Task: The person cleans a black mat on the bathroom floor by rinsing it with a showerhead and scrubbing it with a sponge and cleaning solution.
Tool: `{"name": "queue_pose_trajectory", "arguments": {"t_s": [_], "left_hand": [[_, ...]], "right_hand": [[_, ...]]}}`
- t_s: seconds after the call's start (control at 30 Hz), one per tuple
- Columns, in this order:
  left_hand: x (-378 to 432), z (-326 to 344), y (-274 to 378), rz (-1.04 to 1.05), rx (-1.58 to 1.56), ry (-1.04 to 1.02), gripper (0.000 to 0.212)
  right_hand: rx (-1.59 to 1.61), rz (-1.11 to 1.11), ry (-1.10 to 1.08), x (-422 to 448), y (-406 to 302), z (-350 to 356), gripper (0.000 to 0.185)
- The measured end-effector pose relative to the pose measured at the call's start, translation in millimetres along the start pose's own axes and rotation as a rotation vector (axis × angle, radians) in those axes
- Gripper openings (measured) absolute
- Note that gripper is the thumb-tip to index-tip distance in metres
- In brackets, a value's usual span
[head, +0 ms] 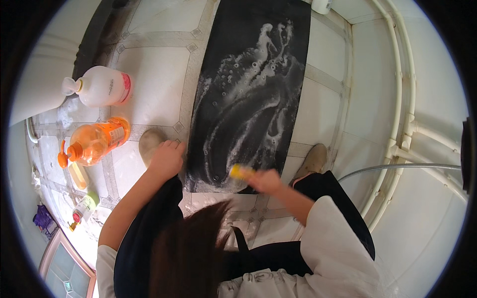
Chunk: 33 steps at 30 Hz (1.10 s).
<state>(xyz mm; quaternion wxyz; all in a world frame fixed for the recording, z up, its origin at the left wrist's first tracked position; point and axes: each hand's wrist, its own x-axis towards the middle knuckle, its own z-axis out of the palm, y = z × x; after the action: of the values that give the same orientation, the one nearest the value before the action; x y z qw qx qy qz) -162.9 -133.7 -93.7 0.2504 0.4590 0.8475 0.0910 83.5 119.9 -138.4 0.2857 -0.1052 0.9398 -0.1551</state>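
A black mat point(257, 48) lies lengthwise on the floor before me, streaked with white suds and small bubbles. My right hand point(266, 181) grips a small yellow scrubber point(240, 171), low over the mat's near end. Motion blurs both, so whether it is a brush or a sponge is unclear. Curved wiped tracks run through the foam point(238, 138) beyond it. By the mat's left edge, my left hand point(168, 158) rests at my left knee, above the left shoe point(151, 143). Its palm side is hidden, and nothing shows in its fingers.
To the left are a white pump bottle point(100, 86), an orange bottle point(98, 141), a pale yellow bar-shaped item point(78, 176) and a green-and-clear bottle point(85, 206). White pipes point(398, 74) follow the right wall, with a grey hose point(395, 166) nearby. My right shoe point(314, 158) stands beside the mat.
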Motion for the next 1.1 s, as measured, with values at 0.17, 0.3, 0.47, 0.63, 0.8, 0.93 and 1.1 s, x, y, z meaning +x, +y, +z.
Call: {"name": "queue_pose_trajectory", "arguments": {"t_s": [0.17, 0.3, 0.47, 0.63, 0.8, 0.93, 1.1], "left_hand": [[0, -4, 1, -0.020, 0.019, 0.000, 0.030], [7, -5, 3, -0.004, 0.027, 0.025, 0.032], [16, -6, 4, 0.008, 0.048, 0.088, 0.037], [2, -9, 4, -0.007, 0.021, 0.038, 0.046], [-1, -1, 0, -0.039, 0.057, 0.081, 0.046], [7, -13, 2, -0.209, 0.138, 0.108, 0.043], [-6, -10, -13, -0.221, 0.194, 0.187, 0.040]], "right_hand": [[0.181, 0.651, 0.564, 90, 98, -110, 0.050], [0.358, 0.669, 0.463, 129, 34, -117, 0.049], [0.407, -0.034, 0.167, 48, -93, 14, 0.045], [0.220, 0.060, -0.004, 17, -54, 0, 0.054], [0.521, 0.555, 0.593, 133, 42, -115, 0.049], [0.458, 0.650, 0.655, 207, 22, -143, 0.049], [0.226, -0.076, 0.268, 134, -86, -34, 0.049]]}}
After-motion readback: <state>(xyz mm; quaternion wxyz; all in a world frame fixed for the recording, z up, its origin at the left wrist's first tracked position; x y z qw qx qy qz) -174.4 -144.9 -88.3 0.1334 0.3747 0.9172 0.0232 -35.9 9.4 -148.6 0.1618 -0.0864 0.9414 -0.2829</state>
